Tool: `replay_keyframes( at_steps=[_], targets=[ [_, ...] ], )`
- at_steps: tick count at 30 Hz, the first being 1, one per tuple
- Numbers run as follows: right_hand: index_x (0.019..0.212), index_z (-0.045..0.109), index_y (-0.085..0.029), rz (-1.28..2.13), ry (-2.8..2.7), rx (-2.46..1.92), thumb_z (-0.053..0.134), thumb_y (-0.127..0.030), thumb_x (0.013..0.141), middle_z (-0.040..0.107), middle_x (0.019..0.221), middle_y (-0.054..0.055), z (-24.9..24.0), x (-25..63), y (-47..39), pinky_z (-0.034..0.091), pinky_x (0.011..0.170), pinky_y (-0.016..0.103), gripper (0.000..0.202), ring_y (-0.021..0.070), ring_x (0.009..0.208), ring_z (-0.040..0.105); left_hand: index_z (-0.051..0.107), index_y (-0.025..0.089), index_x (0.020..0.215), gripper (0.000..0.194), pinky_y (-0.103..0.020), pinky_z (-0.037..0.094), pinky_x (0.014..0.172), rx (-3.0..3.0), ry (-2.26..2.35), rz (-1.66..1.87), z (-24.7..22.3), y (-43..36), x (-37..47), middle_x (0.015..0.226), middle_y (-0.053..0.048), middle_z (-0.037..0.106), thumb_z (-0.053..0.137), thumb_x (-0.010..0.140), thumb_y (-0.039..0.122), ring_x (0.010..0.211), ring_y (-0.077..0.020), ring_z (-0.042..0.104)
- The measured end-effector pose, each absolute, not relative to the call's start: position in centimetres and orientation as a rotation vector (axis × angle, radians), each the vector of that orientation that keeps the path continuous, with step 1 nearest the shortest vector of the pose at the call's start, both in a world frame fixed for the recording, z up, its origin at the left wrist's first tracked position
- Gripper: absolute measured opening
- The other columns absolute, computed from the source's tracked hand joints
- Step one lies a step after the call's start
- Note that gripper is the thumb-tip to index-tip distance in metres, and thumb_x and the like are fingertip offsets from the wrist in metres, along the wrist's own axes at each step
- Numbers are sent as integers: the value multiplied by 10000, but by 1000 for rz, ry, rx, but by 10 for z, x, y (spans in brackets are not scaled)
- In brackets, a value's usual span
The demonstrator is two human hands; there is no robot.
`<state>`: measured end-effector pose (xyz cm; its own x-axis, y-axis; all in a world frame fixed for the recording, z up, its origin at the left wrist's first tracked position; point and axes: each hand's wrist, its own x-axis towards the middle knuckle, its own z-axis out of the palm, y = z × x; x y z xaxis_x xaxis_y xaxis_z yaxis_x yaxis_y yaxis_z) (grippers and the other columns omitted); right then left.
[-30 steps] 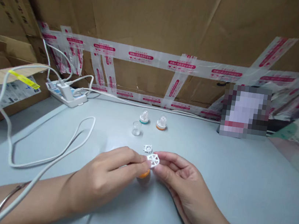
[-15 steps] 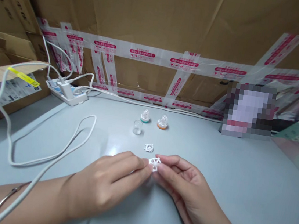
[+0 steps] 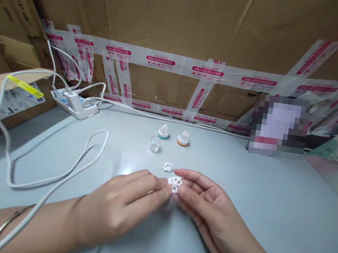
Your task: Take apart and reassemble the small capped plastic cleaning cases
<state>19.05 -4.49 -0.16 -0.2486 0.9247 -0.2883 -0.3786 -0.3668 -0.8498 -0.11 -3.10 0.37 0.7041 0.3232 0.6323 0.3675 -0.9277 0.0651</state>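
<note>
A small white spoked plastic piece [image 3: 175, 184] is pinched between my two hands, just above the table. My left hand [image 3: 129, 200] grips its left side with thumb and fingers. On the right side, my right hand [image 3: 204, 202] holds it between thumb and fingers, its index finger stretched out above the piece. Just beyond lies another white piece with a spoked wheel and short prongs [image 3: 167, 167]. Further back stand a clear cup-like cover [image 3: 154, 144], a white part on a teal base [image 3: 163, 131] and a white part on an orange base [image 3: 183, 138].
A white cable [image 3: 54, 183] loops over the left of the table and crosses my left forearm. A power strip [image 3: 77, 107] sits at the back left beside an open cardboard box [image 3: 6, 99]. Taped cardboard [image 3: 168, 88] walls the back; a blurred-out object [image 3: 278, 127] leans at the right.
My right index finger has lifted off the white piece and stretched to the left above it. Both hands stay in nearly the same place.
</note>
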Motion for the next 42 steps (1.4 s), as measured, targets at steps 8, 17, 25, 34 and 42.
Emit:
replay_keyframes(
  at_steps=[8,17,25,34,42],
  targets=[
    [872,717,-220,1772,-952,-951,762,-246,691,711,740,1,-1,192,-44,472,763,215,188,102,741,634,564,57,1124,275,-233,516,776,-2916,-558,-1182,-4,-31,-6,912,-103,625,494,860,24,850,-147,587],
    [878,722,-215,1789,-929,-977,762,-259,686,719,801,16,-3,190,-45,475,780,242,201,116,753,635,606,86,1068,255,-225,536,738,-2984,-600,-1342,0,-28,0,901,-99,663,530,835,18,818,-140,619],
    [870,718,-183,1863,-809,-1031,742,-275,709,709,810,25,-2,189,-46,479,839,260,187,126,798,635,638,115,945,162,-217,530,705,-3072,-860,-1566,1,-26,8,840,-70,665,608,798,56,770,-127,629],
    [814,718,-187,1725,-994,-1137,743,-321,698,727,799,26,-3,189,-43,489,765,247,179,131,772,646,658,131,870,121,-179,493,641,-3104,-1155,-1575,4,-26,8,765,-24,674,590,803,58,684,-93,616],
    [740,710,-238,1368,-1278,-1101,732,-262,711,724,758,-11,1,190,-42,515,709,231,43,136,732,657,669,133,850,99,-186,496,614,-3127,-1220,-1604,7,-26,8,757,-26,684,593,806,87,668,-101,624]
  ],
)
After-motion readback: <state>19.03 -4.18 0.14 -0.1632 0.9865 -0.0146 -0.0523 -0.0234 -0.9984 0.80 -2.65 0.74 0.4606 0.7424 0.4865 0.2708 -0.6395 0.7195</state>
